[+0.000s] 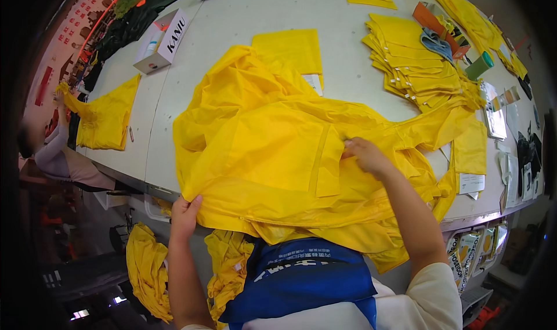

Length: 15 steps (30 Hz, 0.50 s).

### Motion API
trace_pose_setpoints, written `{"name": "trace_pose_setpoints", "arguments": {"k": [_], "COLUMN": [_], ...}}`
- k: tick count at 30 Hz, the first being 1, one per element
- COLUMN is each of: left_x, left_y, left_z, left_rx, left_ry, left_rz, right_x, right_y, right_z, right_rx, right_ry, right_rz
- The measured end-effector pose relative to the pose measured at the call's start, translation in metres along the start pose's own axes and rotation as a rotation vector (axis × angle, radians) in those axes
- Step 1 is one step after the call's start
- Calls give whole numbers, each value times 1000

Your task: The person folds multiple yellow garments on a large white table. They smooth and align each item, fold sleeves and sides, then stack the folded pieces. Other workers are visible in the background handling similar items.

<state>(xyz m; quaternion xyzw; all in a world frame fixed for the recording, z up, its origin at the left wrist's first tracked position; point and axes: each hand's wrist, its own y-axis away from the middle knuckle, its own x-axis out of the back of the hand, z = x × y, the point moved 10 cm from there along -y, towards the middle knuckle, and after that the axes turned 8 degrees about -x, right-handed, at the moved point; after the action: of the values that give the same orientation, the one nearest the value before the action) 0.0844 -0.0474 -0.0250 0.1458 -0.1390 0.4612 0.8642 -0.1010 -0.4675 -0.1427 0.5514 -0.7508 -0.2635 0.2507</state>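
A yellow jacket (261, 150) lies spread over the table's front edge, its zipper (272, 221) running along the side nearest me. My left hand (184, 215) is closed on the jacket's lower left corner, thumb on top of the cloth. Over the middle of the garment, my right hand (366, 156) has its fingers bent together at the edge of a pocket flap (329, 161). Whether cloth is pinched in its fingertips is hard to see. Beyond the jacket is a folded yellow piece (296, 48) with a white label.
A stack of yellow pieces (400, 57) sits at the back right, near an orange box (429, 16) and a green cylinder (479, 66). A white box (165, 42) stands back left. Another person (55, 150) handles yellow cloth (110, 115) at far left. Yellow garments (145, 272) hang below the table.
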Motion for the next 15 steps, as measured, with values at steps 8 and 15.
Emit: {"name": "trace_pose_setpoints", "arguments": {"k": [8, 15], "left_x": [5, -2], "left_y": [-9, -8], "left_z": [-8, 12], "left_rx": [25, -20], "left_ry": [-6, -283], "left_rz": [20, 20], "right_x": [-156, 18], "right_y": [62, 41], "right_z": [-93, -31], "right_rx": [474, 225], "right_ry": [25, -124], "right_rz": [-522, 409]}}
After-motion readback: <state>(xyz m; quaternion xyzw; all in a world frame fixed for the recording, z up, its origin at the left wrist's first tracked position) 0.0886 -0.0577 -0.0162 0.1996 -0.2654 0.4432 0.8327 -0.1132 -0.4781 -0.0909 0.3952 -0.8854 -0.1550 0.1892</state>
